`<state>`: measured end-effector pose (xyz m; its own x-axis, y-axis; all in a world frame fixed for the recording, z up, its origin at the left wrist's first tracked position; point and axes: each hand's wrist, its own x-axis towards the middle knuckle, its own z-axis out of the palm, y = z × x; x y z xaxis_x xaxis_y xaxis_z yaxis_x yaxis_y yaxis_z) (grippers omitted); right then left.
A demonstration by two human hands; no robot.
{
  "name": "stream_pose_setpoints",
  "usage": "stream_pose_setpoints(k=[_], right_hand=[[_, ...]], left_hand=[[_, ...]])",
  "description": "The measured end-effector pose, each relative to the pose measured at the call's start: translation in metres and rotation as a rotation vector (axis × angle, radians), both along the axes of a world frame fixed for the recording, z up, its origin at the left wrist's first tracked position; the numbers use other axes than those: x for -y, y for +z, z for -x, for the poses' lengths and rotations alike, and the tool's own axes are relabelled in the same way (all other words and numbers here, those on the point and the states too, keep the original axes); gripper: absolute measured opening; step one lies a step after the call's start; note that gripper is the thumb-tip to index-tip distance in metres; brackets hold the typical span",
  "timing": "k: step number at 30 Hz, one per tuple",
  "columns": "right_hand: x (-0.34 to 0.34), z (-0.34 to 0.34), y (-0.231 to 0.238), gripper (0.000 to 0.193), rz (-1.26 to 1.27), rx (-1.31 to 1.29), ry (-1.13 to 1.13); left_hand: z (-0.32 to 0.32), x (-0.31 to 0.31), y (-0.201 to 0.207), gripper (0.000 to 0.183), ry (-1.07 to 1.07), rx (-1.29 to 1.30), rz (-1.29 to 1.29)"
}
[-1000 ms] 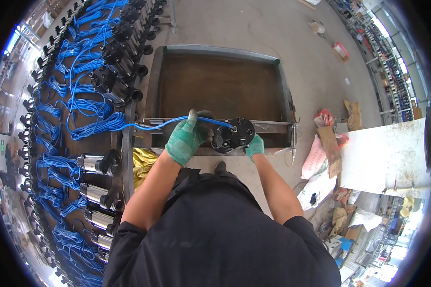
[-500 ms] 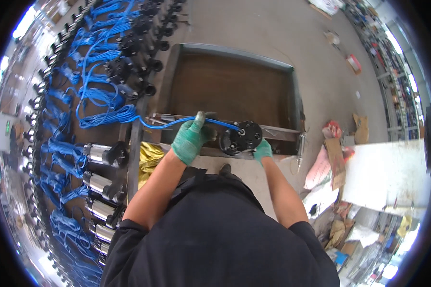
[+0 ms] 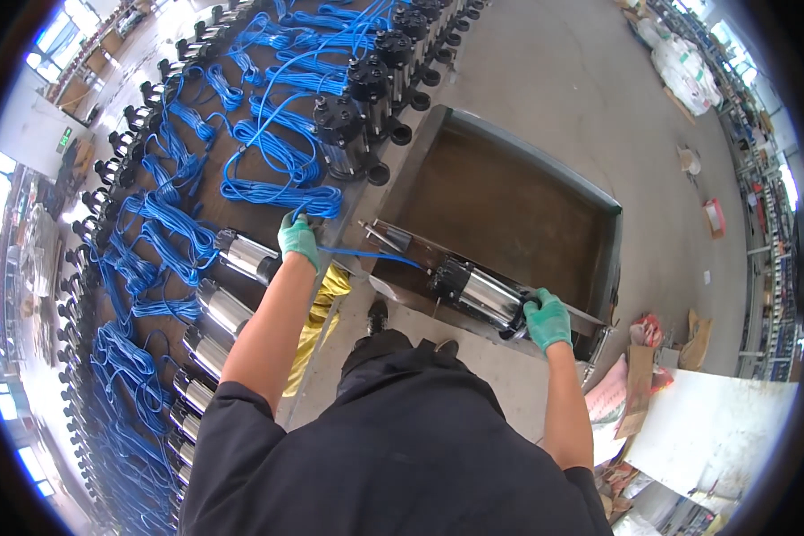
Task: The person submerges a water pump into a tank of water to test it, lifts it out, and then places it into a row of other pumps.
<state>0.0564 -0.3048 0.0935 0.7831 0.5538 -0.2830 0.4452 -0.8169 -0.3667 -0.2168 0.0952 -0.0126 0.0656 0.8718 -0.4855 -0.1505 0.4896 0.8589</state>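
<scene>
A submersible pump (image 3: 489,297) with a shiny steel body and black ends lies on its side across the near ledge of a metal tank (image 3: 520,161). My right hand (image 3: 548,322), in a green glove, is closed on the black fitting at its right end. From the pump's left end a blue cable (image 3: 366,254) runs leftward to my left hand (image 3: 298,239). That hand, gloved too, is closed on the cable at the near edge of a coiled blue bundle (image 3: 281,193). Its fingertips are partly hidden.
On my left a long table (image 3: 228,210) carries rows of steel pumps (image 3: 341,134) and several blue cable coils. Yellow cloth (image 3: 317,326) hangs by its edge. A white board (image 3: 707,429), cardboard (image 3: 636,390) and sacks (image 3: 606,393) are at the right.
The pump has gone from end-up to lying on its side, my right hand at its far right end. My left hand has moved left along the cable to the coil. The view has turned left.
</scene>
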Motion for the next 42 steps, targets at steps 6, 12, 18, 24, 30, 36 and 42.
stream_pose_setpoints(k=[6, 12, 18, 24, 30, 36, 42], right_hand=[[0.004, 0.005, -0.009, 0.033, -0.046, 0.008, -0.015], [0.015, -0.011, -0.034, 0.045, -0.057, -0.277, -0.224], [0.010, -0.008, -0.017, 0.045, -0.246, -0.706, -0.482], [0.001, 0.017, -0.011, 0.032, -0.334, -0.693, -0.289], [-0.098, 0.066, 0.029, 0.033, -0.395, -0.728, -0.129], [-0.249, 0.131, 0.042, 0.045, -0.332, -0.867, -0.022], [-0.356, 0.181, 0.010, 0.049, -0.322, -0.970, 0.062]], left_hand=[[-0.041, -0.042, -0.053, 0.080, 0.164, -0.665, 0.276], [-0.061, -0.064, -0.053, 0.066, 0.223, -0.443, 0.397], [-0.034, -0.038, 0.024, 0.013, 0.157, 0.043, 0.337], [0.011, -0.012, 0.070, 0.012, 0.221, 0.418, 0.109], [0.066, -0.027, 0.131, 0.023, 0.097, 0.502, -0.401], [0.123, -0.081, 0.166, 0.018, 0.254, 0.281, -0.476], [0.157, -0.109, 0.146, 0.032, 0.157, 0.153, -0.759]])
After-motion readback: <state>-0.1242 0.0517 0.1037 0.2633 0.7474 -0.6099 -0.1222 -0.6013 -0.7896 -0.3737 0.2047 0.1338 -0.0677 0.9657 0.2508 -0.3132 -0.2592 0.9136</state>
